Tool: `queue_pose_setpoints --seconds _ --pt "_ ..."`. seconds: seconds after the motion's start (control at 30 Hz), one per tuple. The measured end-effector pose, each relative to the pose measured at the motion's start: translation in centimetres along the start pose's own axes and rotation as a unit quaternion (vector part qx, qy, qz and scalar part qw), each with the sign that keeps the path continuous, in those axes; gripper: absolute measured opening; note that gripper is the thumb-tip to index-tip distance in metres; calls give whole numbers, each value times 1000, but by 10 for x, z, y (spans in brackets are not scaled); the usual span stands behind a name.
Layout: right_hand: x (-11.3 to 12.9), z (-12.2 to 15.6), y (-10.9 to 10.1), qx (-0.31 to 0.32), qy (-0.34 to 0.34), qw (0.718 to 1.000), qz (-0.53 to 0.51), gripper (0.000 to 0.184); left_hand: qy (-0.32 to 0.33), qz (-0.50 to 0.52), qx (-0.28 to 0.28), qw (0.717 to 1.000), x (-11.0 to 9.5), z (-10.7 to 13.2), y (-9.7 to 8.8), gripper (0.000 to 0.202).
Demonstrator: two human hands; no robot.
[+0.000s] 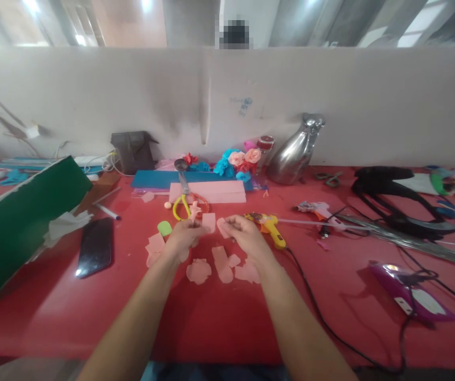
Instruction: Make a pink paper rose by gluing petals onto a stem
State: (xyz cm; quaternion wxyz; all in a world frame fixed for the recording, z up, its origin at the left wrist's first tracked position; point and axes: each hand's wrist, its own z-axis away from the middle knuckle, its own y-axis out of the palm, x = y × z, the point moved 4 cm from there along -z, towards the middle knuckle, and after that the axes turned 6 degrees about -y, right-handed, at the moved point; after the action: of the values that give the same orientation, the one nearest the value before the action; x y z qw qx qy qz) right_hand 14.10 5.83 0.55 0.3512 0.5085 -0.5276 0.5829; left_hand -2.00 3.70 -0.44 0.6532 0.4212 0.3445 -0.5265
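Note:
My left hand (184,236) is closed, its thumb at the edge of a squarish pink paper piece (208,223). A small pale-pink ruffled flower piece (194,209) rises above its fingers. My right hand (245,233) pinches a rounded pink paper petal (223,228) just to the right of the square. Between my forearms lie a scalloped pink cutout (199,271), a long pink strip (222,264) and several pink scraps (247,271). Scissors with a yellow and an orange handle (180,207) lie just beyond my left hand. A yellow glue gun (273,231) lies past my right hand.
A phone (95,247) and a green board (28,227) are on the left. Folded pink paper (227,191), paper flowers (238,161) and a metal jug (296,151) stand at the back. Cables, a purple packet (412,293) and a black strap-like object (402,198) lie right.

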Motion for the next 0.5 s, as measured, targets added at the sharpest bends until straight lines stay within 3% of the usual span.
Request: queue_pose_setpoints --seconds 0.13,0.2,0.3,0.37,0.5 --pt "0 4 -5 86 27 978 190 14 -7 -11 3 1000 -1 -2 -5 28" --pt "5 4 -8 65 10 974 215 17 -16 -31 14 999 -1 -1 -3 26" --pt "11 2 -9 -4 -19 996 92 26 -26 -66 51 996 -1 3 2 20" --pt "10 1 -3 5 -5 1000 3 31 -31 -86 83 992 -1 6 5 18" --pt "10 4 11 -1 3 998 -67 16 -33 -72 81 994 -1 6 6 21"
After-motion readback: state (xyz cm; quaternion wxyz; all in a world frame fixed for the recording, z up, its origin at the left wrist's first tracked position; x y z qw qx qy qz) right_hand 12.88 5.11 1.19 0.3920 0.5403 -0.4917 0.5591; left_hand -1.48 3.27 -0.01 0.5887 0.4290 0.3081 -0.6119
